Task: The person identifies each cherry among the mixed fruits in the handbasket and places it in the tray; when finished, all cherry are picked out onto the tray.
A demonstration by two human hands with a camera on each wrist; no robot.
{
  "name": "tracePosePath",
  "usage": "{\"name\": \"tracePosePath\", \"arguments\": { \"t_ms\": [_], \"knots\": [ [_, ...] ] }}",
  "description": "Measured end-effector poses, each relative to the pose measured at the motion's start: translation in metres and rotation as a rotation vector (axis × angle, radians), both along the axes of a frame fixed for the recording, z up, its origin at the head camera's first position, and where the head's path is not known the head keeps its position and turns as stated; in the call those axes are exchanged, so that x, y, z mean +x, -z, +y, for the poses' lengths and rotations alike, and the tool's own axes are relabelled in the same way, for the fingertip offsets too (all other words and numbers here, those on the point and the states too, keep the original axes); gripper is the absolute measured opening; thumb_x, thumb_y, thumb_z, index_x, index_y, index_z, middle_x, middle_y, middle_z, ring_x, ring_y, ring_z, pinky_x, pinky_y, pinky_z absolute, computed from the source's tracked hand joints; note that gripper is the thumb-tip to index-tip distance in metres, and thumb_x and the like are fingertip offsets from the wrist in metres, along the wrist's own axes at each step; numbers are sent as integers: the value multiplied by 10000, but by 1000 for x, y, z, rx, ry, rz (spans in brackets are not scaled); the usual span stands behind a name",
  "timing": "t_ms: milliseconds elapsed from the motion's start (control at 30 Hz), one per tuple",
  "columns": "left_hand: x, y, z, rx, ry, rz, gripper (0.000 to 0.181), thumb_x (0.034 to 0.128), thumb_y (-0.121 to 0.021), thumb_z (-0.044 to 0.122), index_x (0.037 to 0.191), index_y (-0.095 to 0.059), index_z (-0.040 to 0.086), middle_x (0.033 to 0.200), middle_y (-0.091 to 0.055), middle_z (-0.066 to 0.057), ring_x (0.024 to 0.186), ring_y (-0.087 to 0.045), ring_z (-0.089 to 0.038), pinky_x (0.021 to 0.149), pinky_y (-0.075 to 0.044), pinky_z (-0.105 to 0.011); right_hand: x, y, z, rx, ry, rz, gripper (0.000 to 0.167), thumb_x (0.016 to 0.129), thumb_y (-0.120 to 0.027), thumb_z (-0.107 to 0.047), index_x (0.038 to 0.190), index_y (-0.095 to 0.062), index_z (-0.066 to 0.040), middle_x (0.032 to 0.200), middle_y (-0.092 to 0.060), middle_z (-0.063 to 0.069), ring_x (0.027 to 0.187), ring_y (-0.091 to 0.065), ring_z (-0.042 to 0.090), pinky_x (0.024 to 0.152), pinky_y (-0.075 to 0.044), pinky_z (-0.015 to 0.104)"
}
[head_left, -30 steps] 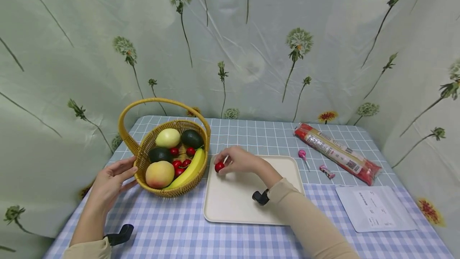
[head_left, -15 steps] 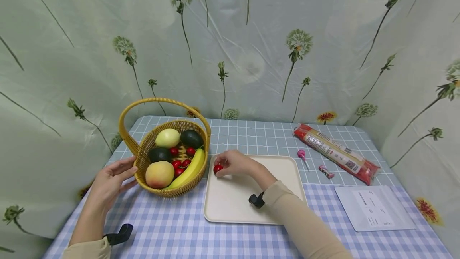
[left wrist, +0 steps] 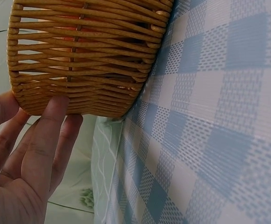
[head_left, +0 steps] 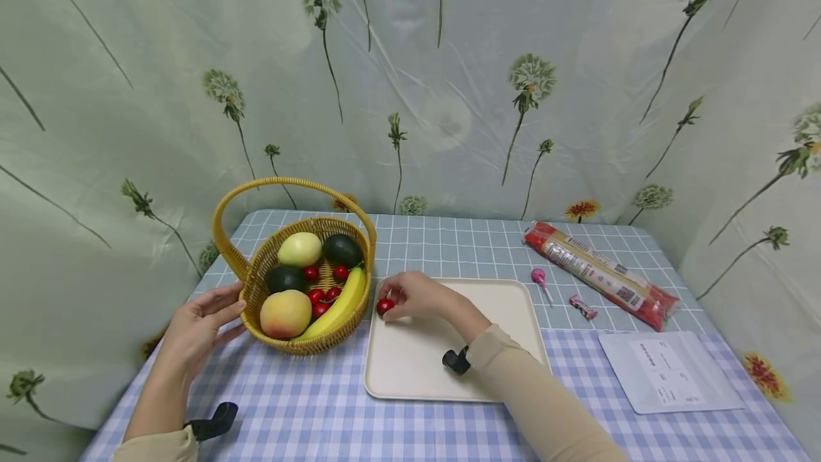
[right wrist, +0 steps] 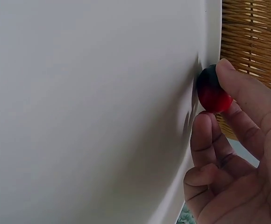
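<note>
Checked cloth [head_left: 308, 412], right hand [head_left: 423, 294] — pinching red cherry [head_left: 385, 306] — at tray rim [head_left: 370, 341], left hand [head_left: 195, 326] unclenched against basket [head_left: 301, 347].

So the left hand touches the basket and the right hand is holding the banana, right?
Not quite: the right hand is holding a cherry, as the right wrist view shows. The banana lies in the basket, which the left hand does touch.
</note>
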State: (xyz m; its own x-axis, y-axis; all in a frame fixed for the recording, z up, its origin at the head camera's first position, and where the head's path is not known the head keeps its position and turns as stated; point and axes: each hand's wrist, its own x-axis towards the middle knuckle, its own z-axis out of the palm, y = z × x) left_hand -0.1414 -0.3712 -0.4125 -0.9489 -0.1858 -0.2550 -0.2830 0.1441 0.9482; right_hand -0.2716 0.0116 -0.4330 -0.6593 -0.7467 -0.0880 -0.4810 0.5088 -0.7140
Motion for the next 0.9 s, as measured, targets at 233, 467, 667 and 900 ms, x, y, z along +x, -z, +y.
{"name": "tracePosePath", "arguments": {
  "t_ms": [233,467,667,900],
  "knots": [
    [0,1,-1,18,-1,-2,544,1059,-710,239,1566,-536,147,1083,-651,335,1014,-661,103,857,-637,-223,1,-4,0,11,-2,1,270,914,-876,-187,1147,-764,-109,892,-696,-26,801,-605,73,756,-523,204],
    [0,3,-1,20,1,8,498,1055,-717,234,1527,-572,174,1079,-659,335,1018,-660,104,856,-636,-222,-1,-18,4,3,-13,47,308,950,-840,-229,1198,-748,-72,918,-687,4,795,-614,55,763,-518,195],
    [-1,3,-2,15,2,0,503,1059,-712,244,1536,-563,186,1085,-651,337,1024,-657,103,872,-634,-225,-1,-37,7,-22,-32,79,263,987,-785,-190,1208,-751,-52,902,-729,16,808,-629,65,793,-540,208],
    [-1,3,-1,15,8,11,534,1065,-702,240,1564,-531,156,1095,-646,336,1033,-656,101,866,-633,-219,5,-61,-2,-45,-83,101,193,1020,-753,-190,1172,-755,-71,897,-735,2,802,-619,68,786,-539,198]
  ]
}}
